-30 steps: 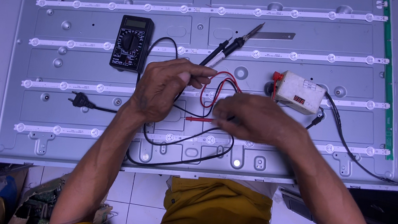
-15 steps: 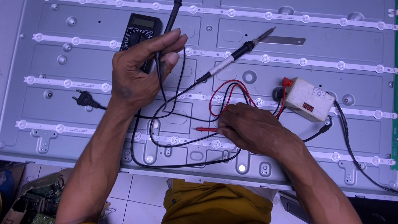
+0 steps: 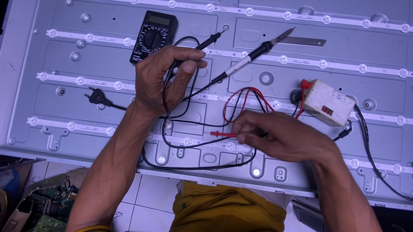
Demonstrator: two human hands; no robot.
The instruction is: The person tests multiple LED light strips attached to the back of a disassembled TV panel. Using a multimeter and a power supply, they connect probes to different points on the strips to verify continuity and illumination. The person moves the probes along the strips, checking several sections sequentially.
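Black probe: lying slantwise in the left hand, its tip pointing up and to the right, ending near the 2nd LED strip from the top.
Left hand: hovering over the metal panel, fingers curling shut around the black probe and its black lead.
Red probe: lying flat, pointing left, its rear end sitting inside the right hand, just above the lowest LED strip.
Right hand: resting low on the panel, fingers pinching narrowly on the red probe.
Red lead: looping upward from the right hand and running toward the white box.
Multimeter: black, lying flat on the panel just above and left of the left hand, dial facing up.
Soldering iron: lying diagonally between the 2 hands, tip pointing up and to the right, touched by neither hand.
White tester box: sitting right of the hands, showing a small red display, cables leaving both of its sides.
Black plug: lying on the panel left of the left forearm.
Panel: carrying 4 LED strips running left to right.
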